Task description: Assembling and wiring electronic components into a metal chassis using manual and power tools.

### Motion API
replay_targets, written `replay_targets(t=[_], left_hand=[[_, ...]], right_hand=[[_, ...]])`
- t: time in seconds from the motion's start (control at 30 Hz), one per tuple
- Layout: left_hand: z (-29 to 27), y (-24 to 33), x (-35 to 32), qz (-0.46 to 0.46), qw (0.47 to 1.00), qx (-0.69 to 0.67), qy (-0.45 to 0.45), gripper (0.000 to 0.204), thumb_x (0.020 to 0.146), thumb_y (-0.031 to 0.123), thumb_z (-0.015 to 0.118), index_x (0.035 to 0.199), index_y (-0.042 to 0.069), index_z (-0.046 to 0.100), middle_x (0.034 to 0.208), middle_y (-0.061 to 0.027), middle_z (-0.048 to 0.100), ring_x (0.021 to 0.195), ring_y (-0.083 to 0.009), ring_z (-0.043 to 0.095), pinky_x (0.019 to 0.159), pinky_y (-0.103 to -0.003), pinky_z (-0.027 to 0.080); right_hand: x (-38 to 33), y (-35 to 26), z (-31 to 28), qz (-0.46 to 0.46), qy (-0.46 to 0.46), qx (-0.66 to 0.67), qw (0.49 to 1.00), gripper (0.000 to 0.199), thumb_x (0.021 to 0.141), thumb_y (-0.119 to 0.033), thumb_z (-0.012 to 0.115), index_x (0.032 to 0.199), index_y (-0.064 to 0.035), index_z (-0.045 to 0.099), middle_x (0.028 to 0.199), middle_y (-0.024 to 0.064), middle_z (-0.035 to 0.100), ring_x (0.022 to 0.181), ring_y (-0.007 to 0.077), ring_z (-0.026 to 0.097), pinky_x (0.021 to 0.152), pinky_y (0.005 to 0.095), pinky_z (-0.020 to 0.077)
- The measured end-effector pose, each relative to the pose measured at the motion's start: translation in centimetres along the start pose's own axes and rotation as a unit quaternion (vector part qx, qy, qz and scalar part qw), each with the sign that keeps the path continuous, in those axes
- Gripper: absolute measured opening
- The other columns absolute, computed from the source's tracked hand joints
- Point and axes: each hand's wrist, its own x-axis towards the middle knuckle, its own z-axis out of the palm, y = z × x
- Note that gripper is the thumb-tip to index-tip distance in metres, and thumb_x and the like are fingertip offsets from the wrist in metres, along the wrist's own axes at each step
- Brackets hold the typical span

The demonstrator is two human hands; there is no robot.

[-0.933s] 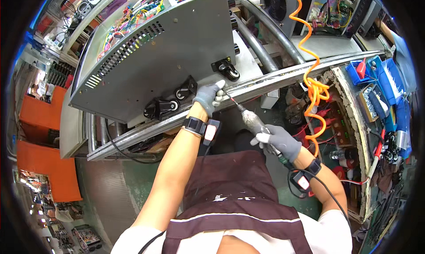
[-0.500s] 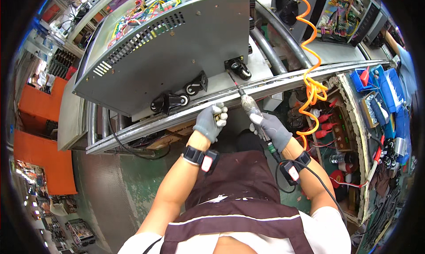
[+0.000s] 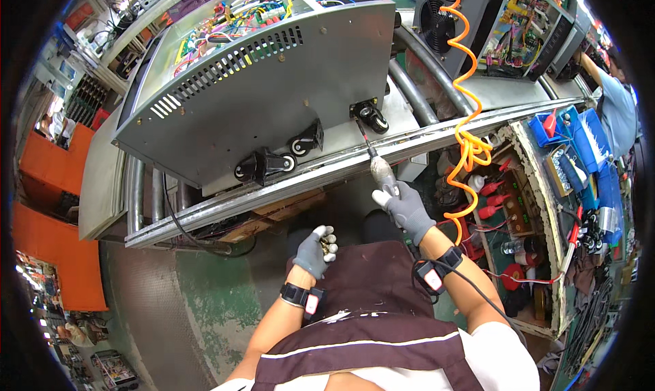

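My right hand, in a grey glove with pale fingertips, is wrapped round an electric screwdriver. Its long bit points up and away, the tip beside the mounting plate of a black caster on the grey metal cabinet. Whether the tip touches a screw is too small to tell. Lower and nearer my apron, my left hand, gloved alike, is curled round small brass-coloured fasteners. Two more black casters, one behind the other, sit along the cabinet's lower edge; whether they are fixed is unclear.
The cabinet rests on a roller conveyor with a metal rail. An orange coiled hose hangs at the right. Beyond are blue parts bins, a worn bench, a second cabinet and another person's blue sleeve.
My left hand has dropped toward my apron, away from the rail. My right hand has shifted slightly down with the screwdriver, its bit still beside the caster. The view has shifted slightly.
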Motion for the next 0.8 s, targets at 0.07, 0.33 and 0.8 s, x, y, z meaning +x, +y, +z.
replay_targets(t=[0.07, 0.33, 0.8], left_hand=[[0.2, 0.0, 0.2, -0.015, 1.0, -0.026, -0.003, 0.019, 0.09, 0.022, 0.045, 0.096, 0.006, 0.053, 0.075, -0.005, 0.054, 0.056, -0.0154, 0.048, 0.042, -0.024, 0.034], [-0.2, 0.1, 0.6, -0.001, 0.991, -0.07, -0.11, 0.024, 0.089, 0.016, 0.047, 0.109, 0.002, 0.051, 0.08, -0.0085, 0.059, 0.056, -0.0131, 0.051, 0.04, -0.021, 0.036], [0.2, -0.2, 0.4, 0.018, 0.995, 0.028, -0.093, 0.025, 0.09, 0.022, 0.05, 0.105, 0.002, 0.054, 0.077, -0.0022, 0.056, 0.058, -0.0088, 0.05, 0.041, -0.019, 0.035]], right_hand=[[-0.2, -0.1, -0.4, -0.043, 0.022, -0.047, 0.998, 0.042, 0.075, -0.036, 0.067, 0.091, 0.0005, 0.055, 0.072, 0.004, 0.055, 0.061, 0.006, 0.046, 0.055, 0.0226, 0.0385], [-0.5, -1.0, -1.1, 0.157, -0.14, 0.344, 0.915, 0.03, 0.082, -0.038, 0.06, 0.087, -0.008, 0.055, 0.065, 0.002, 0.058, 0.048, 0.0077, 0.049, 0.043, 0.0202, 0.0371], [0.1, -2.3, -0.9, 0.102, -0.116, 0.214, 0.965, 0.03, 0.08, -0.034, 0.063, 0.088, -0.0058, 0.056, 0.064, 0.0012, 0.056, 0.048, 0.0073, 0.048, 0.043, 0.021, 0.0366]])
